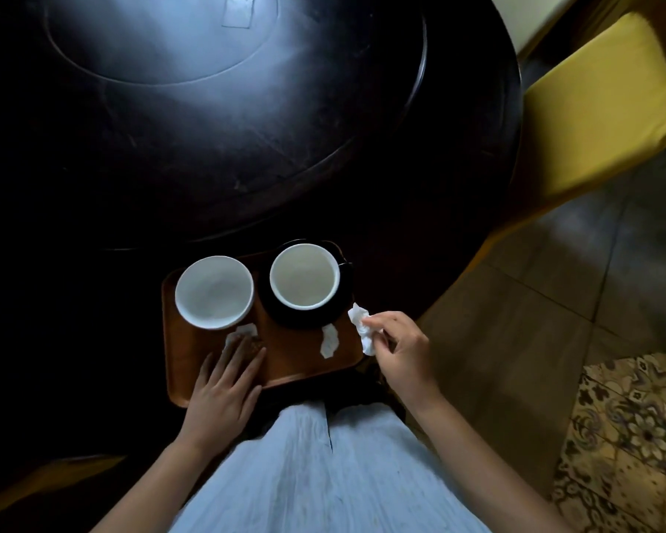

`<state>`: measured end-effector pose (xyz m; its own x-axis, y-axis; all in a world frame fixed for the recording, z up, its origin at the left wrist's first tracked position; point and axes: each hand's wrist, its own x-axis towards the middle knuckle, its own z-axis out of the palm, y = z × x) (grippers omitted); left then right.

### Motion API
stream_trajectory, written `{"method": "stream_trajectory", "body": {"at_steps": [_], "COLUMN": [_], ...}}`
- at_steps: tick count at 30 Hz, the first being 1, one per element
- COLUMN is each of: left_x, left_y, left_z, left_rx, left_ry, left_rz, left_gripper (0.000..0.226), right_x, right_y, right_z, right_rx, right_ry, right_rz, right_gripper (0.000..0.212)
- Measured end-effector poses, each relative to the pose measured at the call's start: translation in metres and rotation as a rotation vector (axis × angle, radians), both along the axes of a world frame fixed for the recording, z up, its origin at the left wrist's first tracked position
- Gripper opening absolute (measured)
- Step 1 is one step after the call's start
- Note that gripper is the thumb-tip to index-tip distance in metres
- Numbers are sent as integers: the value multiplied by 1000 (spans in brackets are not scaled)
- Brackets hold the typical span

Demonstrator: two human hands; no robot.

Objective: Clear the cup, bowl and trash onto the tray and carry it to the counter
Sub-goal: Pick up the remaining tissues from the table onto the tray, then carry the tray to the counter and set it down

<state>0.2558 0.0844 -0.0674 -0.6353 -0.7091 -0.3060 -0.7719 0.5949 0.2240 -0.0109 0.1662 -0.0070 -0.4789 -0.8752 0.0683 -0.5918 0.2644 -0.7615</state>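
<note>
A brown wooden tray [293,363] lies at the near edge of the dark round table [247,155]. On it stand a white bowl [214,291] at the left and a white cup [304,275] on a black saucer [285,321] at the right. Two crumpled white tissues rest on the tray: one [329,341] in front of the saucer, another [243,332] under my left fingertips. My left hand [224,382] lies flat on the tray, fingers spread. My right hand [397,352] pinches a third crumpled tissue [362,328] just over the tray's right edge.
A chair with a yellow cushion [593,109] stands at the table's right. Tiled floor [535,321] and a patterned rug [631,436] lie to the right. My light blue clothing [316,475] fills the lower middle.
</note>
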Motion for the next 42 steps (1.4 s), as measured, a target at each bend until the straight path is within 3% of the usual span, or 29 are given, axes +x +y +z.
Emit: {"method": "stream_trajectory", "body": {"at_steps": [6, 13, 17, 21, 26, 34, 38, 42], "left_x": [11, 28, 32, 36, 41, 51, 64, 70], "left_y": [-9, -14, -15, -14, -11, -12, -24, -43], "left_z": [-5, -12, -14, -16, -16, 7, 19, 17], "left_rx": [-14, -42, -56, -54, -76, -107, -144, -138], "left_ry": [15, 52, 66, 72, 76, 88, 121, 147], "left_rz": [-72, -100, -98, -95, -82, 1, 163, 375], "left_gripper": [60, 59, 59, 60, 61, 59, 60, 64], "right_x": [49, 98, 113, 122, 124, 96, 59, 24], "right_y": [-6, -28, -29, -14, -9, -5, -8, -23], "right_z": [-5, -24, -33, -42, -43, -28, -23, -23], "right_rx": [16, 174, 205, 424, 457, 217, 174, 303], "right_ry": [134, 247, 501, 660, 675, 568, 567, 503], "right_rz": [100, 334, 422, 414, 413, 315, 164, 48], "right_gripper": [29, 27, 32, 46, 52, 39, 35, 37]}}
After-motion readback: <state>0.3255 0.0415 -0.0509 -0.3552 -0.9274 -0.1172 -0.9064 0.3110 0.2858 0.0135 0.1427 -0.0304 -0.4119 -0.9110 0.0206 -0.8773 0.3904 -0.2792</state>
